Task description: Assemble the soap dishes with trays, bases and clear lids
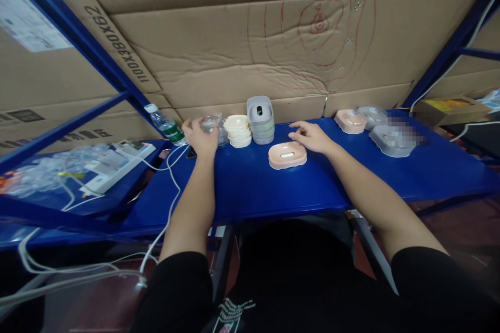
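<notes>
My left hand (202,138) is closed at the edge of a clear plastic cover (212,123) on a small pile of similar clear pieces. To the right of it stand a stack of cream-coloured trays (239,132) and a taller stack of grey and green rounded shells (261,120) with a hole in the top one. A pink oval shell (287,155) with a pale slot in its middle lies on the blue table (269,192). Just behind its right end is my right hand (311,137), fingers stretched and holding nothing; whether a fingertip touches the shell I cannot tell.
A pink piece (350,121) and clear-covered pieces (390,139) sit at the right. A water bottle (166,125) leans beside my left hand. White cables (172,182) cross the table's left end. Cardboard (219,36) walls the back, between blue frame posts (89,47).
</notes>
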Tool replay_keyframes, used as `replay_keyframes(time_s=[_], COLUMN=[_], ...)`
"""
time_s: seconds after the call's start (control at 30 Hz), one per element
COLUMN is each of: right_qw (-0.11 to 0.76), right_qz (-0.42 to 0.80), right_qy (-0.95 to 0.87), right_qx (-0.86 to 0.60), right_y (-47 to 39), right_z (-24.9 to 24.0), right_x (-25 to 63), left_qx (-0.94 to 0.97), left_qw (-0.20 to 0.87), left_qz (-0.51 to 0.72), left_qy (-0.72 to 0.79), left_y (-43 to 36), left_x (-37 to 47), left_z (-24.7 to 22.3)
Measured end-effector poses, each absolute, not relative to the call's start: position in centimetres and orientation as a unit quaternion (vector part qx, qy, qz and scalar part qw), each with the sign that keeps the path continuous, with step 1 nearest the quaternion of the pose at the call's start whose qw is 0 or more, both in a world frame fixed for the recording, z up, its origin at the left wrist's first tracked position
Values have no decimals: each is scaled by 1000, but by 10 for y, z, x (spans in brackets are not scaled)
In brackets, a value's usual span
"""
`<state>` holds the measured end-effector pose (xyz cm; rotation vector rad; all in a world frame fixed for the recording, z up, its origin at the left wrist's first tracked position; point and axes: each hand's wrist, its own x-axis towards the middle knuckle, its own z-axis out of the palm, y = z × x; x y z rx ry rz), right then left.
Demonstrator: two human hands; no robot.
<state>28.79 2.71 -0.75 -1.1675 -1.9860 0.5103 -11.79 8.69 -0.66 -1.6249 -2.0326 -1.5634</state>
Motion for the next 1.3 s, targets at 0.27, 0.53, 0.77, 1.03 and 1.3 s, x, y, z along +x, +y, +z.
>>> replay_keyframes(time_s=[0.27, 0.53, 0.77, 1.03, 1.3], right_qw=[361, 323, 141, 195, 283], right_qz=[178, 195, 216, 243, 509], right_qy=[-788, -802, -883, -850, -734], right_qx=[-467, -463, -392, -424, -350], right_y=[25, 25, 25, 19, 15], right_z=[-7, -7, -8, -6, 3], right_x=[287, 292, 292, 289, 287], left_qx=[-542, -531, -592, -846, -902], left_qw=[70, 73, 135, 156, 192], left_qz=[-475, -476, -522, -439, -346], left_qy=[-690, -697, -598, -259, -174], left_y=[78, 76, 67, 49, 39], left_x=[-108, -102, -89, -26, -9], left_z=[-4, -3, 0, -24, -31])
